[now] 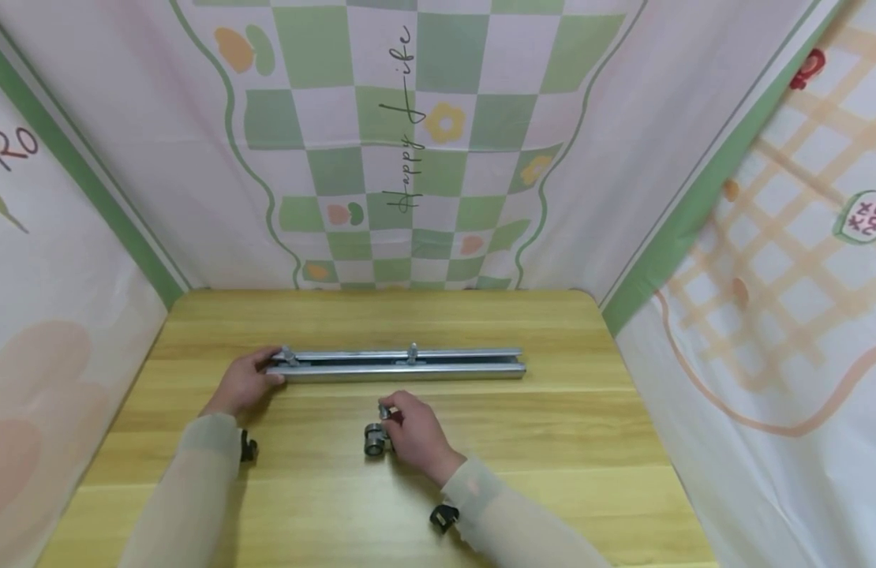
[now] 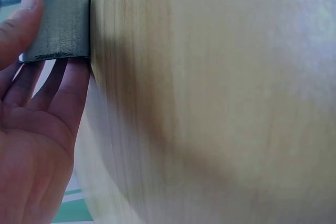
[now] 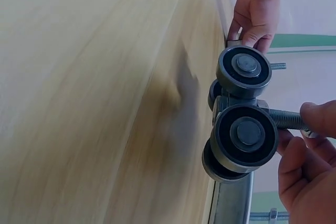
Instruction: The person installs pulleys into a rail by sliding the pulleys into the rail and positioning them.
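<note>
A slotted metal rail (image 1: pixel 402 373) lies lengthwise across the table, with two threaded bolts standing up from its slot, one at the left end and one (image 1: pixel 413 352) near the middle. My left hand (image 1: pixel 245 384) grips the rail's left end; in the left wrist view the thumb presses one side of the rail (image 2: pixel 59 17), and the other fingers pass behind it. In front of the rail, my right hand (image 1: pixel 420 435) pinches the threaded bolt (image 3: pixel 286 119) of a roller trolley (image 3: pixel 245 132) between thumb and fingers. Several dark-faced metal wheels show on that trolley.
The wooden table (image 1: pixel 552 457) has bare surface in front of the rail and to its right. Patterned cloth (image 1: pixel 452 150) hangs behind the table and along both sides. A small black device (image 1: pixel 445 517) is strapped at each wrist.
</note>
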Motion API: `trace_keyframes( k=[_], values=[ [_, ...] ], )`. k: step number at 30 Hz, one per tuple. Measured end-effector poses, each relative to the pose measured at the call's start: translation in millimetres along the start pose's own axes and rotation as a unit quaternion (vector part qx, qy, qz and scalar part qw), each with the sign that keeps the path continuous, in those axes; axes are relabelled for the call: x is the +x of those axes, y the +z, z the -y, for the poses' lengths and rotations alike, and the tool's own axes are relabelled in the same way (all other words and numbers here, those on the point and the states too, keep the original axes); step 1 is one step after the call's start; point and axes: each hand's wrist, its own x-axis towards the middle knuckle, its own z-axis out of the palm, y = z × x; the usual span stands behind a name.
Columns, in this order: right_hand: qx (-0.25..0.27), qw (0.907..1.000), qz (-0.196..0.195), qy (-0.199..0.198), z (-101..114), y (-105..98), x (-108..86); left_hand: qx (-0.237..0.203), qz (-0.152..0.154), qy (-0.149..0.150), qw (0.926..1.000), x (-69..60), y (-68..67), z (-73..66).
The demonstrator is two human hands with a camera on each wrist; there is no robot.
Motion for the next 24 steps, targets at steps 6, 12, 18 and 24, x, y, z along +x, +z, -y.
trace_keyframes(
  k=[6, 12, 18, 24],
  values=[
    [-0.023, 0.9993, 0.007, -0.028, -0.1, 0.1, -2.4, -0.012, 0.004, -0.006, 0.9999, 0.0, -0.2, -1.0],
    [-0.047, 0.9972, 0.005, -0.058, -1.8, 1.2, -3.8, -0.007, 0.005, -0.005, 1.0000, 0.2, -0.4, -0.1],
    [-0.050, 0.9962, 0.003, -0.072, -3.3, 1.5, -5.9, -0.012, 0.008, -0.003, 0.9999, -0.6, -0.8, -1.3],
    [-0.058, 0.9950, -0.002, -0.081, -4.2, 3.3, -8.8, -0.016, 0.005, -0.003, 0.9998, 0.9, 0.0, 1.2]
  ],
)
